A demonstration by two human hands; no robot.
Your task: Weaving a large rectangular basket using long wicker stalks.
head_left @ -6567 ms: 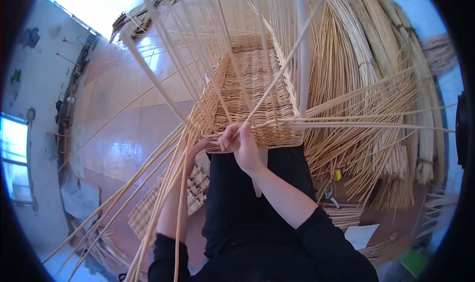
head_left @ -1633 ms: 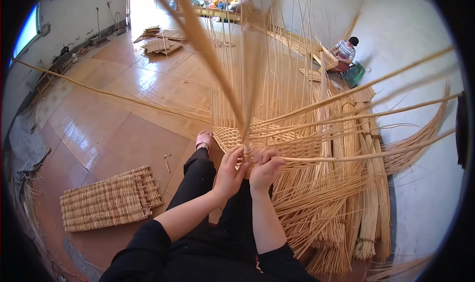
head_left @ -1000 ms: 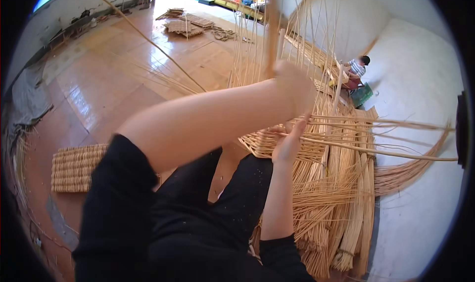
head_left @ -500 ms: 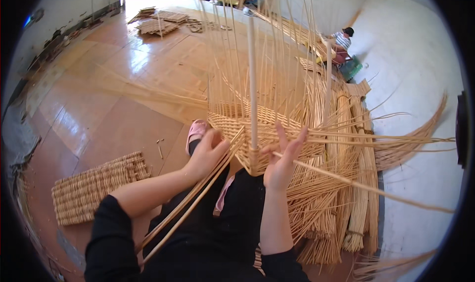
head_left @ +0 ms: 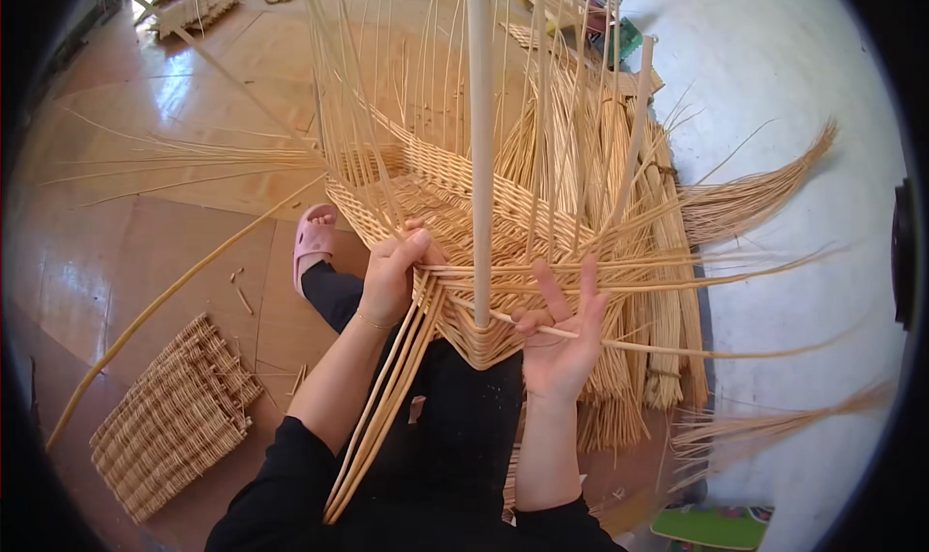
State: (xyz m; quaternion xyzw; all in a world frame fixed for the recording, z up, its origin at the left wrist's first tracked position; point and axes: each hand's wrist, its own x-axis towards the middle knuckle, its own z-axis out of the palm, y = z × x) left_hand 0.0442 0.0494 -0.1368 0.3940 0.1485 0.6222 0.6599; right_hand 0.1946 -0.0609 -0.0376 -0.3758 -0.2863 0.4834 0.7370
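A part-woven wicker basket rests over my lap, one corner toward me, with many thin upright rods and a thick pale corner post. My left hand is closed at the near wall, left of the post, pinching wicker rods where they leave the weave. Several weaving rods run from there down over my left thigh. Right of the post, my right hand grips a wicker rod between thumb and forefinger, its other fingers raised. That rod passes the corner and stretches right.
Bundled rods lie along the wall at right. A woven mat is on the floor at left, and more mats lie far left. Loose rod ends stick out leftward from the basket. A green object sits at lower right.
The view has tilted down and shifted. My left hand has come onto the basket wall near the corner. The weaving rods now hang down over my thigh. My right hand still holds its rod.
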